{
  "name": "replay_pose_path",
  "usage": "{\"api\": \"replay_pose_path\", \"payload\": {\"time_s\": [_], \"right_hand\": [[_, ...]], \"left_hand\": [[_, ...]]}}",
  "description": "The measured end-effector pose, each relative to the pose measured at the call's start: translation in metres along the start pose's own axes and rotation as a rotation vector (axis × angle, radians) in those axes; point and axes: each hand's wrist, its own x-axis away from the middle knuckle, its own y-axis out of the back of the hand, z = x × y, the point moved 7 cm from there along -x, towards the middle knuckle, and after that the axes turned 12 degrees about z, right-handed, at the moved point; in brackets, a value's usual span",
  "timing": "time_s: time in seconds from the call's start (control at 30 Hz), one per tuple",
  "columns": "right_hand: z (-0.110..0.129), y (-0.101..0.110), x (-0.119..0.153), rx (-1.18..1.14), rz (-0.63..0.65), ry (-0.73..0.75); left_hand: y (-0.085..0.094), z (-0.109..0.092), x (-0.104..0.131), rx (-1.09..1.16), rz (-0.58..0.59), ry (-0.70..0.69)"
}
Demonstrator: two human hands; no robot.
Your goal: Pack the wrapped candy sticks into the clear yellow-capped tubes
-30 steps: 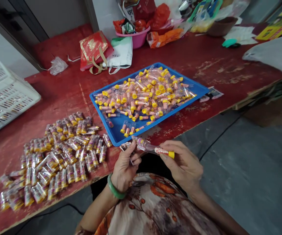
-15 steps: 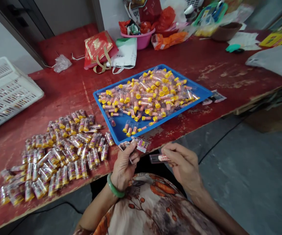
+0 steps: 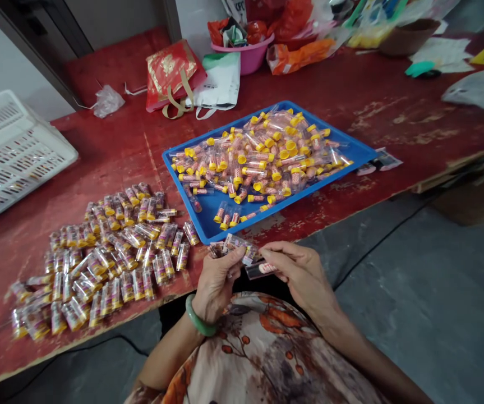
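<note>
My left hand, with a green bangle at the wrist, is closed on a few printed plastic wrappers just below the blue tray. Close on its right, my right hand pinches a clear tube with pink and white contents, its transparent end pointing left beneath the wrappers. The blue tray holds a heap of clear tubes with yellow caps. On the red table to the left lie many wrapped tubes, set out in rough rows.
A white slatted basket stands at the left. Behind the tray are a red gift bag, a white bag, a pink basin and an orange bag. The red table's front edge runs above my lap.
My right hand has moved left with the tube, bringing it up to the wrappers in my left hand. The whole view has shifted slightly.
</note>
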Motion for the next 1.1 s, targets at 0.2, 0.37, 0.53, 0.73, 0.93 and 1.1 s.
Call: {"api": "replay_pose_path", "payload": {"time_s": [0.2,0.37,0.53,0.73,0.93,1.1], "right_hand": [[0.023,0.021,0.016,0.088,-0.072,0.278],[0.037,0.015,0.023,0.205,-0.102,0.533],[0.052,0.006,0.032,0.504,-0.184,0.713],[0.069,-0.016,0.051,0.899,-0.216,0.984],[0.068,-0.028,0.056,1.013,-0.279,1.101],[0.061,-0.039,0.054,1.110,-0.245,1.133]], "left_hand": [[0.005,0.003,0.000,0.124,-0.021,0.039],[0.001,0.007,0.003,0.169,-0.004,0.085],[-0.001,0.008,0.008,0.205,-0.023,0.125],[-0.002,0.007,0.009,0.266,-0.007,0.115],[0.004,0.000,0.012,0.130,-0.043,-0.014],[0.007,-0.003,0.012,0.131,-0.039,-0.013]]}}
